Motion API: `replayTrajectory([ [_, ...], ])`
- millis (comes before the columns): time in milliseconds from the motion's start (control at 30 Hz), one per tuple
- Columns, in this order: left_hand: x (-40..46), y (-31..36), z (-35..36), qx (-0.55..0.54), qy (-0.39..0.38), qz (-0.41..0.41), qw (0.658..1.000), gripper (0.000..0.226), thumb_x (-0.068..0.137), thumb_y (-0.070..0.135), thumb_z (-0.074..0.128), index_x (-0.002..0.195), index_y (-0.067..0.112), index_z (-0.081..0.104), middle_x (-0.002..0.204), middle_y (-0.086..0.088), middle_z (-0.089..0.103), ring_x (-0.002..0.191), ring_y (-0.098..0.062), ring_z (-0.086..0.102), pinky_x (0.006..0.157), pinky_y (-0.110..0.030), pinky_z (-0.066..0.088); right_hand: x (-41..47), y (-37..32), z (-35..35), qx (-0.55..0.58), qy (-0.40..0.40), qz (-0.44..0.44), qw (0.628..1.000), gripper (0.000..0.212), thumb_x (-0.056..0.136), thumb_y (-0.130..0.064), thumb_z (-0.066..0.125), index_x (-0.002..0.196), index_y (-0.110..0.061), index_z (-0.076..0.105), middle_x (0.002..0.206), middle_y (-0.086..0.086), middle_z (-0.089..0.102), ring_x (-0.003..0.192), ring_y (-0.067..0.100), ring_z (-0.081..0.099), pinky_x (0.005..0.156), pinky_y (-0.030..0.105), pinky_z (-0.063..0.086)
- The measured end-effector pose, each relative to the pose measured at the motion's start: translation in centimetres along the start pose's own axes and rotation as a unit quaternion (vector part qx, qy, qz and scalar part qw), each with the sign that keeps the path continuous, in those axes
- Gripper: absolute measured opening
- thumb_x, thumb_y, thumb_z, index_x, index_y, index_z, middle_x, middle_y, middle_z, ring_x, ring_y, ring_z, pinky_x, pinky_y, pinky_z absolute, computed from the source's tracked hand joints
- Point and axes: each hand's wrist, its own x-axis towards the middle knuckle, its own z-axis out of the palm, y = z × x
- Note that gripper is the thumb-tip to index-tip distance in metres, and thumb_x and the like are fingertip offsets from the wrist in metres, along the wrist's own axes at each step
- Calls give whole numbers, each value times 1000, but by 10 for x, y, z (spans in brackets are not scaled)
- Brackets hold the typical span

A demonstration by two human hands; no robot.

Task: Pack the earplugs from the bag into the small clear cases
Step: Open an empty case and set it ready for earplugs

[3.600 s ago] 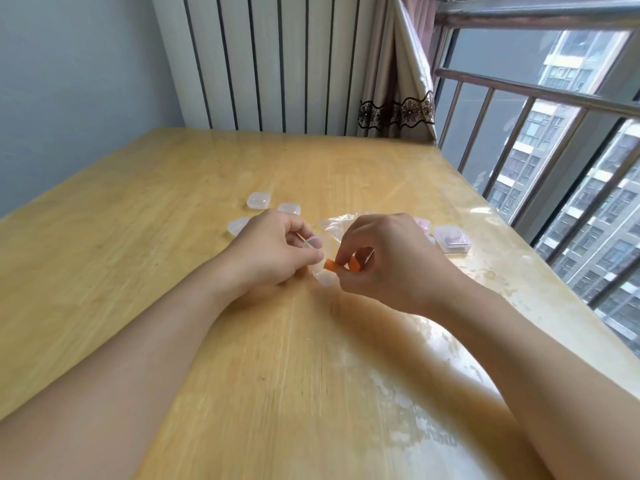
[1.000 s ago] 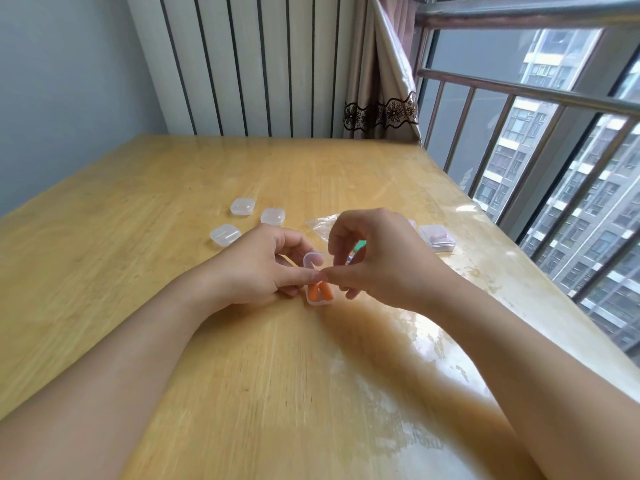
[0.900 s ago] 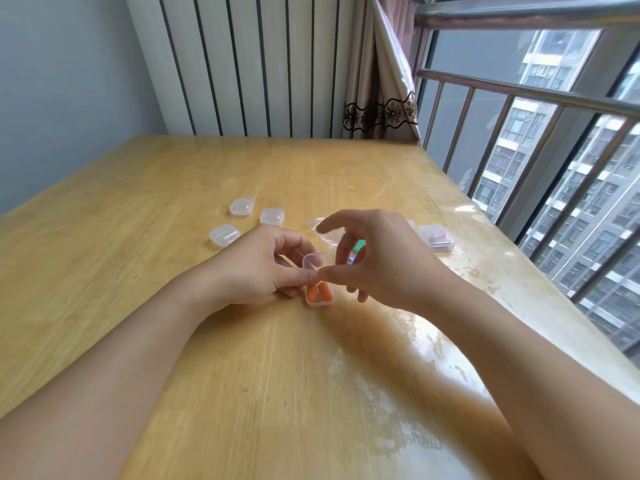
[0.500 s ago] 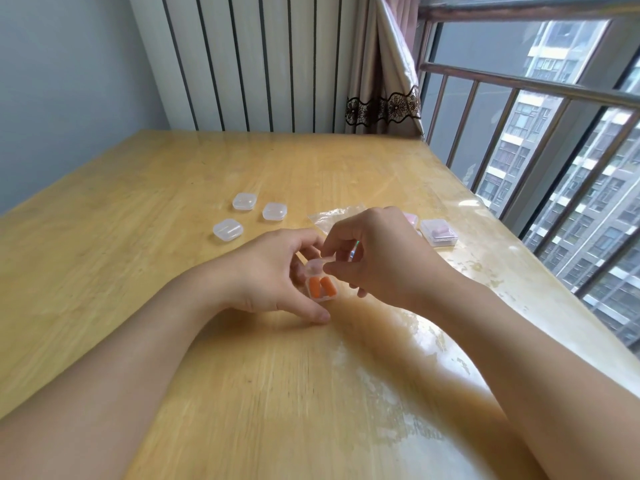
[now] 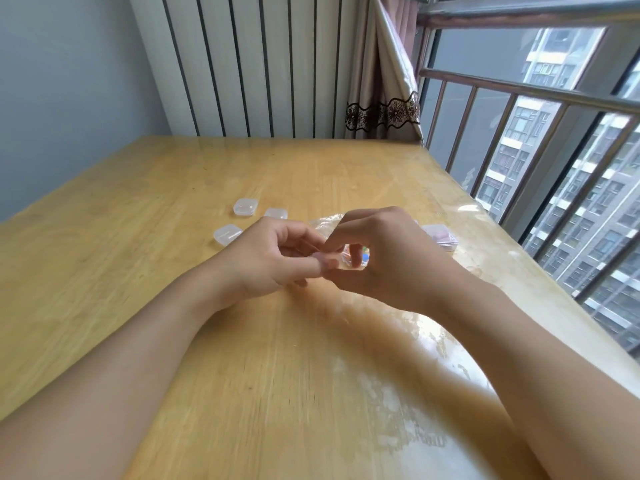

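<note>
Hands meet in the middle of the wooden table (image 5: 173, 237), and they press on one small clear case (image 5: 327, 262) that sits between the fingertips. The left hand (image 5: 273, 258) curls its fingers and thumb round the near side of the case, and the right hand (image 5: 377, 258) pinches it from the other side. The case is so covered that I cannot tell if its lid is down. I think this is the closing step, when the lid gets snapped on. Next, the fingers need to squeeze evenly, so the case does not pop away. The bag (image 5: 323, 225) lies just behind the hands, with something colourful peeking out. Three spare cases (image 5: 245, 206) wait to the left. A packed case (image 5: 440, 236) rests near the table's right edge
</note>
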Motion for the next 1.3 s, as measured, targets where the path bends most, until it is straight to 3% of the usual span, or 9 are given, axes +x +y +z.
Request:
replayTrajectory([
  [167, 1, 1, -3, -36, 19, 11, 999, 30, 69, 25, 90, 95, 19, 77, 87, 6, 76, 77, -15, 72, 66, -25, 56, 0, 7, 1, 12, 47, 1, 999, 11, 80, -30, 81, 87, -22, 81, 77, -5, 68, 61, 13, 64, 58, 38, 54],
  [333, 1, 2, 1, -72, 46, 15, 996, 41, 63, 33, 83, 96, 9, 76, 89, 0, 76, 79, -19, 73, 74, -27, 60, 0, 11, 4, 19, 50, -6, 999, 10, 82, -31, 81, 87, -23, 82, 76, -3, 69, 61, 15, 64, 58, 39, 54],
  [500, 2, 1, 8, -111, 72, 35, 991, 36, 73, 19, 82, 104, 3, 72, 100, -6, 79, 92, -26, 76, 84, -31, 60, -1, 14, -10, 156, 10, 111, 981, 28, 78, -41, 81, 92, -18, 72, 85, -8, 73, 76, 10, 73, 67, 45, 62],
  [733, 2, 1, 16, -126, 80, 69, 986, 31, 79, 2, 79, 108, 7, 72, 107, -8, 77, 97, -24, 76, 94, -33, 58, -1, 30, -19, 370, -52, 172, 912, 27, 78, -16, 85, 87, 0, 65, 89, 28, 74, 86, 44, 74, 86, 57, 59],
  [800, 2, 2, 20, -114, 75, 64, 989, 35, 80, 2, 78, 112, 14, 71, 114, -4, 75, 100, -20, 75, 95, -34, 58, -1, 34, -20, 366, -32, 193, 910, 24, 79, -10, 84, 83, 2, 64, 87, 29, 73, 79, 38, 76, 76, 47, 63],
  [867, 4, -3, 23, -27, 93, 92, 991, 45, 80, 8, 81, 119, 26, 68, 123, 8, 69, 107, -12, 70, 92, -30, 58, -2, 44, -23, 296, 55, 234, 924, 26, 79, -13, 85, 79, 1, 63, 78, 20, 74, 64, 22, 72, 57, 33, 58],
  [967, 7, -11, 26, 237, 90, 176, 951, 56, 80, 31, 81, 130, 43, 60, 141, 19, 49, 128, -2, 47, 101, -14, 39, -6, 73, -26, 125, 179, 293, 931, 23, 79, -24, 85, 81, -11, 67, 81, 5, 74, 63, 12, 65, 57, 30, 52],
  [1133, 10, -12, 39, 367, -29, 173, 914, 53, 88, 57, 63, 139, 53, 48, 162, 16, 18, 149, -2, 4, 118, -23, 10, -12, 104, -8, 46, 142, 295, 944, 18, 81, -22, 82, 85, -20, 65, 93, -4, 74, 57, -11, 52, 55, 11, 34],
  [1300, 10, -17, 32, 368, -29, 142, 919, 52, 87, 63, 59, 137, 48, 53, 160, 14, 25, 150, -4, 6, 123, -32, 16, -9, 108, -4, 38, 143, 277, 949, 20, 80, -22, 83, 86, -22, 64, 95, -7, 72, 59, -10, 52, 57, 16, 36],
])
